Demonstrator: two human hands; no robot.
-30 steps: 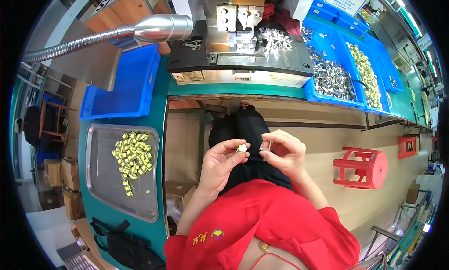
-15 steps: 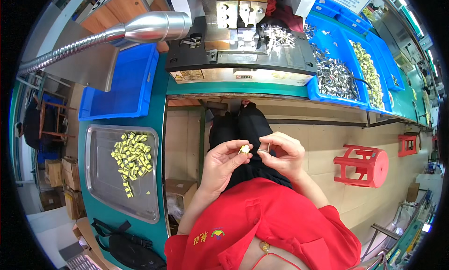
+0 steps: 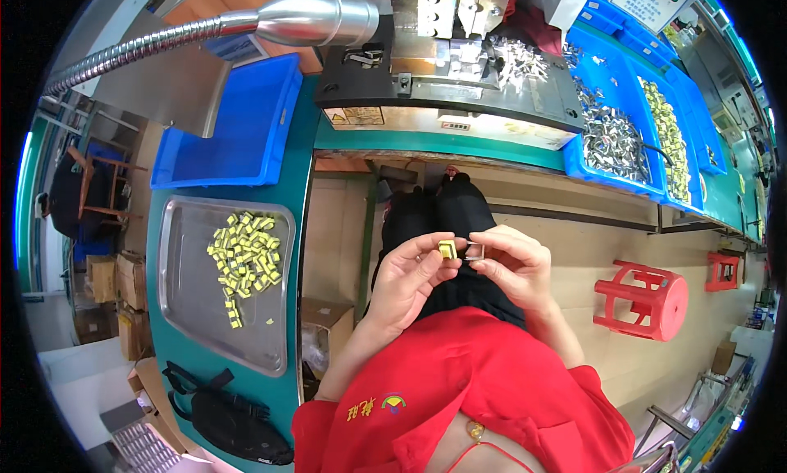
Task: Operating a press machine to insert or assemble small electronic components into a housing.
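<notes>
In front of my lap, my left hand pinches a small yellow block with a dark band, possibly a small transformer or coil. My right hand grips a small U-shaped metal bracket between thumb and fingers. Bracket and block sit side by side, very close; I cannot tell whether they touch. To the left, a pile of similar yellow blocks lies in a metal tray.
A machine with a dark bed stands ahead, metal pieces on it. Blue bins of metal brackets and yellow blocks are at right. A flexible lamp, blue bin, black bag and red stool surround me.
My hands have come closer together, bringing the yellow block beside the metal bracket. The block has turned, showing its yellow side and dark band. The whole view has shifted slightly.
</notes>
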